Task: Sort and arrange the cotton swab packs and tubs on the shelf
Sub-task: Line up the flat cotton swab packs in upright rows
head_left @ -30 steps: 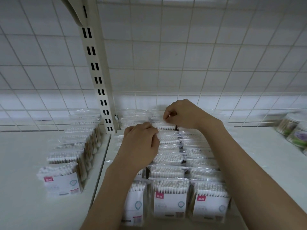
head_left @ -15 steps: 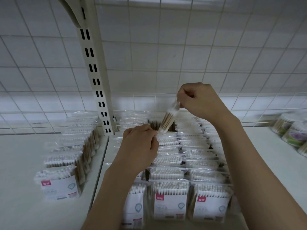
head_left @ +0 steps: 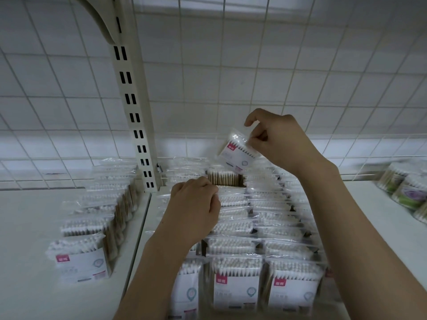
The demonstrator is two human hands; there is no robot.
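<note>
1. Clear-wrapped cotton swab pack (head_left: pixel 236 150) hangs tilted above the back of the rows of packs (head_left: pixel 261 229), pinched by the right hand (head_left: pixel 275 139).
2. Left hand (head_left: pixel 196 209), fingers curled, rests on the rows; whether it grips a pack is unclear.
3. Tubs (head_left: pixel 406 190) sit far right on the shelf (head_left: pixel 23 250).

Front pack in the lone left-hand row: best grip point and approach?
Pinch the front pack from above by its top, across the thin front-to-back faces, just below the cotton tips. It stands upright with the top exposed; the next pack crowds its back, so lift straight up.
</note>
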